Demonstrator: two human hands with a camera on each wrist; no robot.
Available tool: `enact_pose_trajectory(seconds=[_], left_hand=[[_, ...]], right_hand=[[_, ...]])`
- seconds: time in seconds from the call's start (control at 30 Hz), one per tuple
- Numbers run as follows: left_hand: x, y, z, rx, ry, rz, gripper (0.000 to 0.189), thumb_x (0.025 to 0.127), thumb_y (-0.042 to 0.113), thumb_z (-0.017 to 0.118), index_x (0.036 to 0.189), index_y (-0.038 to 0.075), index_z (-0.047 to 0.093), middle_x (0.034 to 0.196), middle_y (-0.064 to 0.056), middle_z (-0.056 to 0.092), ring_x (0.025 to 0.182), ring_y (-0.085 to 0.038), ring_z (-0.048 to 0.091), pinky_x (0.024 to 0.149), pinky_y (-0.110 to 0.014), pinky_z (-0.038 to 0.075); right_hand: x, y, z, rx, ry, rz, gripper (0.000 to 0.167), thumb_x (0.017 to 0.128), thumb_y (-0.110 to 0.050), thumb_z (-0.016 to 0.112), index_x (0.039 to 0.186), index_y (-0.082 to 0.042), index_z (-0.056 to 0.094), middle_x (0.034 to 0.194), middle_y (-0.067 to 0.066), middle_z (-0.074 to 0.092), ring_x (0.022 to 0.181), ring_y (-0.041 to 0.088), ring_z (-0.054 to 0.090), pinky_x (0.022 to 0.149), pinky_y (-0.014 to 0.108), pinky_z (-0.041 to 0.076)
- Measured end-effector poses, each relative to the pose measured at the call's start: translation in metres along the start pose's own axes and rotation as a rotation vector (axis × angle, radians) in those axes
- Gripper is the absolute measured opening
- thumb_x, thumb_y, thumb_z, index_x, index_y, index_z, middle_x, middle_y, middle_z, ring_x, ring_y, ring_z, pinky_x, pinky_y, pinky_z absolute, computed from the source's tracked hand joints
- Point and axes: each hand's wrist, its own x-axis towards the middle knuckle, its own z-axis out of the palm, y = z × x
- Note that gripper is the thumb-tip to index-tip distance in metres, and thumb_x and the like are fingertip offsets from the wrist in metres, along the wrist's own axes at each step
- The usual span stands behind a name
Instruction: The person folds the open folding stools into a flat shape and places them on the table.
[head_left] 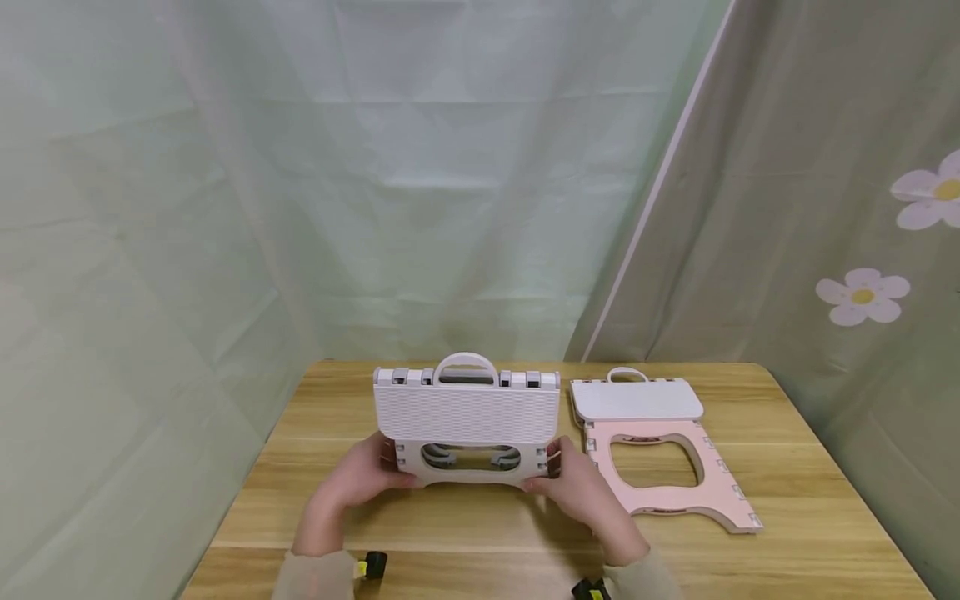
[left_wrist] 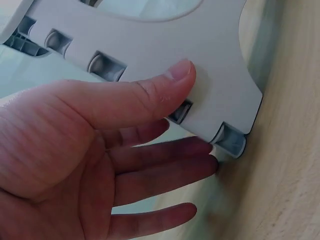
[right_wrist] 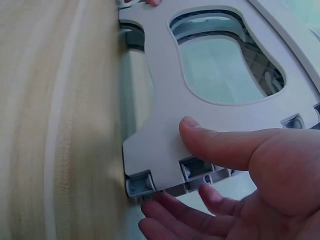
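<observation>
A pale folding stool (head_left: 465,415) stands on the table in front of me. Its textured white seat panel hangs over the upper front, a looped handle (head_left: 466,358) sticks up on top, and below is a leg panel (right_wrist: 165,100) with a cut-out. My left hand (head_left: 369,471) holds the leg panel's left side, thumb pad on the front face and the other fingers fairly straight around the hinged edge. On the opposite side my right hand (head_left: 573,483) grips the same panel, thumb on the front and fingertips at the edge behind.
To the right a second folding stool (head_left: 723,479), pink with a white seat panel, lies folded on the wooden table (head_left: 465,550). Pale curtains (head_left: 465,208) hang behind and to the left, a grey flowered one (head_left: 765,250) to the right. Black wrist straps show at both sleeves.
</observation>
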Motion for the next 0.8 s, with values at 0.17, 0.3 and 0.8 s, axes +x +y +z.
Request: enact_pose_trajectory(seconds=[0.17, 0.3, 0.8], left_hand=[[-0.0021, 0.0026, -0.0044, -0.044, 0.025, -0.044, 0.068, 0.08, 0.013, 0.096, 0.133, -0.005, 0.057, 0.119, -0.016, 0.07, 0.104, -0.033, 0.073, 0.088, -0.047, 0.059], [-0.003, 0.0048, -0.005, -0.017, 0.043, -0.042, 0.069, 0.079, 0.012, 0.097, 0.137, -0.003, 0.062, 0.131, -0.018, 0.069, 0.114, -0.039, 0.07, 0.096, -0.054, 0.056], [0.0015, 0.0058, -0.0061, 0.08, 0.039, -0.026, 0.046, 0.082, 0.017, 0.094, 0.12, 0.004, 0.073, 0.111, -0.004, 0.077, 0.103, -0.025, 0.072, 0.096, -0.053, 0.056]], right_hand=[[0.0002, -0.0015, -0.0026, 0.023, 0.013, -0.012, 0.085, 0.081, -0.027, 0.096, 0.143, 0.004, 0.049, 0.116, 0.019, 0.072, 0.106, 0.034, 0.071, 0.094, 0.057, 0.055], [0.0009, -0.0018, -0.002, -0.012, 0.023, -0.036, 0.075, 0.08, -0.028, 0.096, 0.136, 0.004, 0.06, 0.13, 0.025, 0.068, 0.111, 0.038, 0.071, 0.1, 0.06, 0.052], [0.0016, -0.0045, -0.0023, 0.002, 0.022, -0.057, 0.043, 0.083, -0.025, 0.094, 0.11, -0.008, 0.065, 0.1, 0.001, 0.073, 0.093, 0.02, 0.073, 0.082, 0.043, 0.058]])
